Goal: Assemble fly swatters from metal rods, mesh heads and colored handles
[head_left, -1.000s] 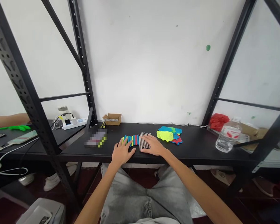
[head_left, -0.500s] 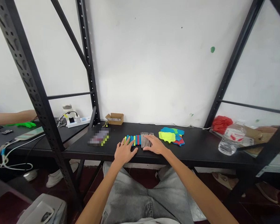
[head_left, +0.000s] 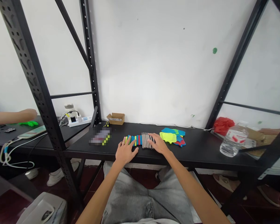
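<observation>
The left hand [head_left: 125, 151] lies flat and spread on the black shelf [head_left: 200, 148], fingertips resting on a row of coloured grips [head_left: 134, 140], smooth short tubes in yellow, blue and red laid side by side. The right hand [head_left: 158, 144] is also flat, fingers spread, pressing on a row of metal rods [head_left: 145, 140], thin, grey and shiny, packed tight against each other. Rods and grips sit at the shelf's middle near the front edge, touching one another; their long axes run front to back, pointing from the person toward the white wall. Just right of the rods lies a heap of mesh heads [head_left: 172, 135], flat and perforated, in yellow, blue and red. A small cardboard box [head_left: 116, 118] stands at the wall with a white label too small to read. A clear, crinkled plastic bottle [head_left: 233, 140] stands far right; its red-and-white label is illegible.
</observation>
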Motion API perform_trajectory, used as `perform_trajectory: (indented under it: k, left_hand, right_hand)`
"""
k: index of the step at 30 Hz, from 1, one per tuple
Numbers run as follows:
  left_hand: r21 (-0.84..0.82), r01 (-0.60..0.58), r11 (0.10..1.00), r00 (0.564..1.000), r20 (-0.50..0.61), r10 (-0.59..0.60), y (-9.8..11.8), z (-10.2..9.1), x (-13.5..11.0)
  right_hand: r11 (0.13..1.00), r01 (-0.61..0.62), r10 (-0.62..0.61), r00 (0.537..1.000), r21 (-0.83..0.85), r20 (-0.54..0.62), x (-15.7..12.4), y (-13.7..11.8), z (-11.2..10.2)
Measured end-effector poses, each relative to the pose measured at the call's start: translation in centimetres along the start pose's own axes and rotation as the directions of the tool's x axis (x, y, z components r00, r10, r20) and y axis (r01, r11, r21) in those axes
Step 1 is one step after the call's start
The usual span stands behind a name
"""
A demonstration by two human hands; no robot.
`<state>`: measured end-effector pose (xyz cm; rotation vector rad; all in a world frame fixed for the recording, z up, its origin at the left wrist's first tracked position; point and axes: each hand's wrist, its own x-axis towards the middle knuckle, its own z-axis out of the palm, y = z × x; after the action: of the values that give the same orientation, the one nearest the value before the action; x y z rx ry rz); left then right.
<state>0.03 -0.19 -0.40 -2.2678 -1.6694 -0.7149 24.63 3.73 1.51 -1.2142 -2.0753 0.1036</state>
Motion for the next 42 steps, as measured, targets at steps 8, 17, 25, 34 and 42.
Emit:
perform_trajectory:
  k: [8, 17, 25, 34, 42]
  left_hand:
    - [-0.007, 0.043, 0.999, 0.991, -0.124, -0.044, 0.8, -0.6, -0.3]
    - [-0.039, 0.043, 0.998, 0.975, -0.216, -0.050, 0.8, -0.3, -0.3]
    - [-0.060, 0.051, 0.997, 0.974, -0.217, -0.063, 0.8, -0.2, -0.4]
    - [-0.030, 0.124, 0.992, 0.962, -0.240, -0.127, 1.4, -0.9, -0.5]
    - [-0.056, 0.093, 0.994, 0.965, -0.240, -0.104, 1.2, -0.7, -0.5]
  right_hand:
    - [0.963, -0.220, 0.246, 0.955, 0.158, -0.168, 0.2, 1.5, -0.2]
    - [0.945, -0.251, 0.307, 0.903, 0.210, -0.300, 0.4, 1.9, -0.1]
    - [0.960, -0.259, 0.276, 0.931, 0.102, -0.240, 0.4, 1.7, 0.1]
    - [0.962, -0.266, 0.273, 0.928, 0.065, -0.252, 0.6, 2.3, 0.5]
    - [0.972, -0.218, 0.233, 0.939, 0.087, -0.253, 0.6, 2.4, 0.6]
